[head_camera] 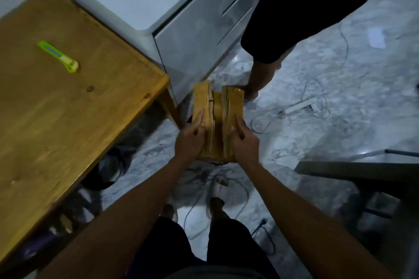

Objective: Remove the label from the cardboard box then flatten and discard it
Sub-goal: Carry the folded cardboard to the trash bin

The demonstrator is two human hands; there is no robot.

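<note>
A brown cardboard box (217,108), folded into narrow upright panels, hangs in the air above the marble floor, just right of the table corner. My left hand (191,138) grips its left panel, with the index finger stretched along the cardboard. My right hand (243,140) grips the right panel from the near side, thumb on top. Shiny tape shows on the box's far right corner. No label is visible from here.
A wooden table (68,102) fills the left, with a green utility knife (59,56) on it. Another person's leg and foot (260,79) stand right behind the box. A grey cabinet (204,29) is beyond. Cables and a power strip (299,106) litter the floor; a dark bench (362,172) sits right.
</note>
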